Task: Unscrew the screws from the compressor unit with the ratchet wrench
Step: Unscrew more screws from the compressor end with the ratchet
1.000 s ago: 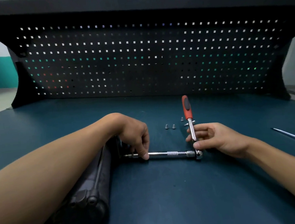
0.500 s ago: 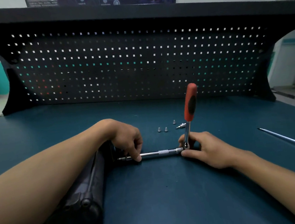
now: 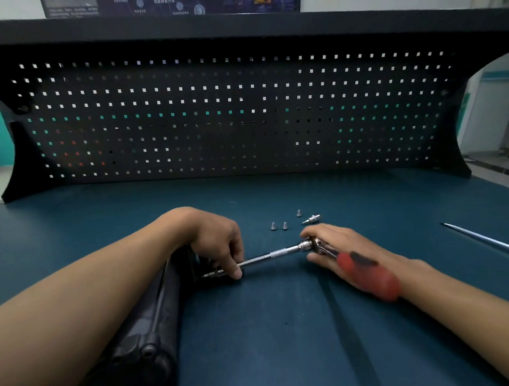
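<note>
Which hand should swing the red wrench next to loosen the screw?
The right hand. It grips the wrench at its head, so it can likely swing the handle freely. The left hand is busy pinching the bar beside the compressor, probably steadying it.

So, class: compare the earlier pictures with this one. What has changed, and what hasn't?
The ratchet wrench swung its handle from pointing away, through upright, down toward the person, the right hand holding its head. The left hand still pinches the extension bar by the compressor unit; the loose screws lie unmoved.
</note>
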`<state>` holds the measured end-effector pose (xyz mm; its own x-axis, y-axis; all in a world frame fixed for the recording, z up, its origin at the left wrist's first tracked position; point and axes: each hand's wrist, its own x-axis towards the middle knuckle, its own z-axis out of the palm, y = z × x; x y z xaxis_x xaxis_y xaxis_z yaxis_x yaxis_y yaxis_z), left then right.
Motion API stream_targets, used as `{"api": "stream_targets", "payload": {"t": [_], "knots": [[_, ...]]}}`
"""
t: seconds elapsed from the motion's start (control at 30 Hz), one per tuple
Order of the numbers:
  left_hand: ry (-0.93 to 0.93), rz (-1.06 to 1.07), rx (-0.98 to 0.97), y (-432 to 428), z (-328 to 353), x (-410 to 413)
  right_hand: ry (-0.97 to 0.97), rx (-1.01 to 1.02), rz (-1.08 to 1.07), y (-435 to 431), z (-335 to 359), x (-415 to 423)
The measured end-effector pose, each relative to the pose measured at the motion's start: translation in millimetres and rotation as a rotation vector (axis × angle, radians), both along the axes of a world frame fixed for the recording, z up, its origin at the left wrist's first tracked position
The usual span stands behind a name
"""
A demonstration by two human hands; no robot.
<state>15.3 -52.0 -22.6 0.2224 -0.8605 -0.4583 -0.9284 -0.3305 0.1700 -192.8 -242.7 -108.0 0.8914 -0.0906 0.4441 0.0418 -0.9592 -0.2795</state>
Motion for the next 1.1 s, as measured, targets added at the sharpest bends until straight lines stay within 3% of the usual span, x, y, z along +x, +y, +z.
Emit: {"api": "stream_targets", "payload": {"t": [0.2,0.33,0.47,0.53,0.77,1.1], "knots": [[-0.021,0.008,-0.006,0,2,0,0.159,0.512,0.015,18,16,-5],[-0.014,0.013,-0.005,1,1,0,0.261,0.617,-0.016,26,24,-5],[0.011,0.023,0.003,3,2,1,0.243,1.01,-0.084,30,26,2],[0.019,0.021,0.014,3,2,1,0.273,1.113,-0.133,30,27,3],[0.033,0.028,0.016,3,3,1,0.517,1.317,-0.215,28,36,2],[0.052,0.06,0.025,4,2,-2,0.472,1.261,-0.047,23,28,-5]]}}
